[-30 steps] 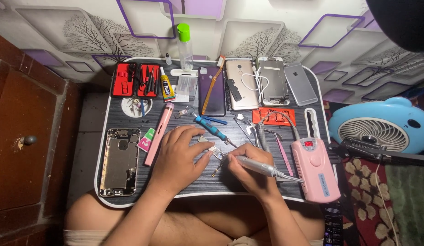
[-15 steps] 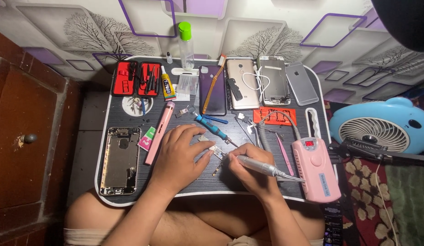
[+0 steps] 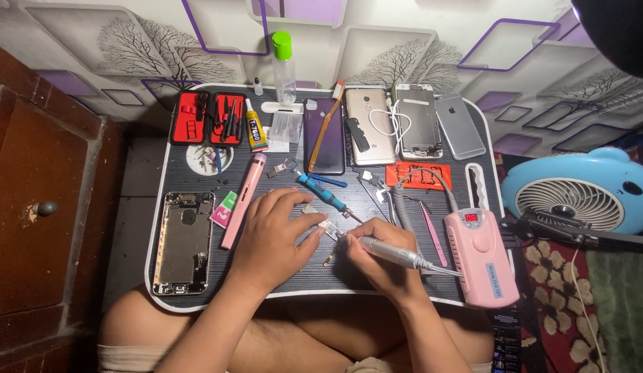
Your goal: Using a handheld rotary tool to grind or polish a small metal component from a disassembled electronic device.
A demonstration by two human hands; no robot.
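Hands unmoved: left hand [image 3: 269, 238] fingers pinning small part [image 3: 326, 226], right hand [image 3: 376, 262] fingers clamped on rotary tool [image 3: 394, 253].

Pink control box [image 3: 479, 257], silver handpiece [image 3: 390, 251], black tray [image 3: 162, 207], red tool case [image 3: 211, 118], blue fan [image 3: 577, 193].

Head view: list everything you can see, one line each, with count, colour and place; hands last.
Lap tray: 1, black, white rim, across the knees.
Small part: 1, pale, tray centre, under the tool tip.
Rotary handpiece: 1, silver, corded.
Control box: 1, pink, tray right.
Opened phone frame: 1, silver, tray left.
Phones and phone backs: 4, purple, gold, silver, grey, back row.
Tool case: 1, red, back left.
Glue tube: 1, yellow, beside case.
Bottle: 1, clear, green cap, behind tray.
Screwdriver: 1, blue, centre.
Pink tool: 1, left of centre.
Fan: 1, blue, right.
Left hand: steadies the part.
Right hand: grips the handpiece.
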